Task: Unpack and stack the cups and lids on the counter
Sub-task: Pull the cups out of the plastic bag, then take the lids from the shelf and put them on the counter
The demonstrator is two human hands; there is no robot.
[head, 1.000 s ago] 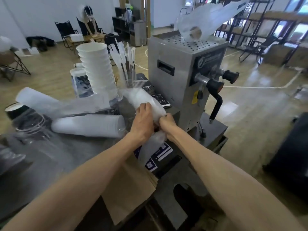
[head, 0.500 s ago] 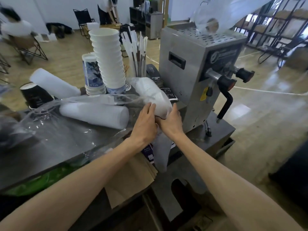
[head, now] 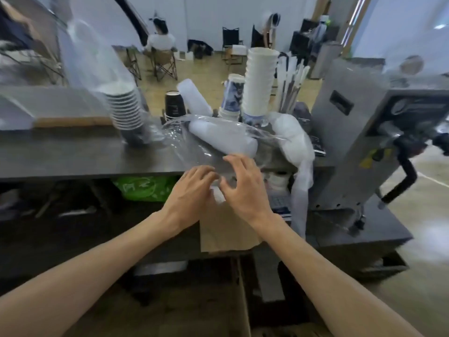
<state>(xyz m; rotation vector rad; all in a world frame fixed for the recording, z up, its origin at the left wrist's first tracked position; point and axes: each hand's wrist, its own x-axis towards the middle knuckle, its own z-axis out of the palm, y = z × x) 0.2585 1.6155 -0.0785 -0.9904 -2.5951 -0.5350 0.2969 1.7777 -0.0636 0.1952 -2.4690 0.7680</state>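
Observation:
A sleeve of white cups (head: 223, 139) lies on its side on the dark counter (head: 85, 156), inside loose clear plastic wrap (head: 194, 152). My left hand (head: 192, 190) and my right hand (head: 243, 186) are together at the counter's front edge, fingers curled into the near end of that wrap. Another sleeve in white wrap (head: 296, 142) droops over the edge to the right. Behind stand a tall stack of white cups (head: 260, 81) and a shorter blue-printed stack (head: 233, 98). A stack of dark cups in a clear bag (head: 126, 110) stands at the left.
A steel machine (head: 364, 130) with a black handle blocks the right side. Wrapped straws (head: 291, 79) stand beside it. A black cup (head: 173, 104) and a leaning white sleeve (head: 194, 98) sit at the back. A brown paper bag (head: 226, 229) and a green bag (head: 143, 188) lie below the counter.
Both hands have let go of the white-wrapped sleeve by the machine and moved left onto the clear wrap of the lying sleeve. The view has swung left.

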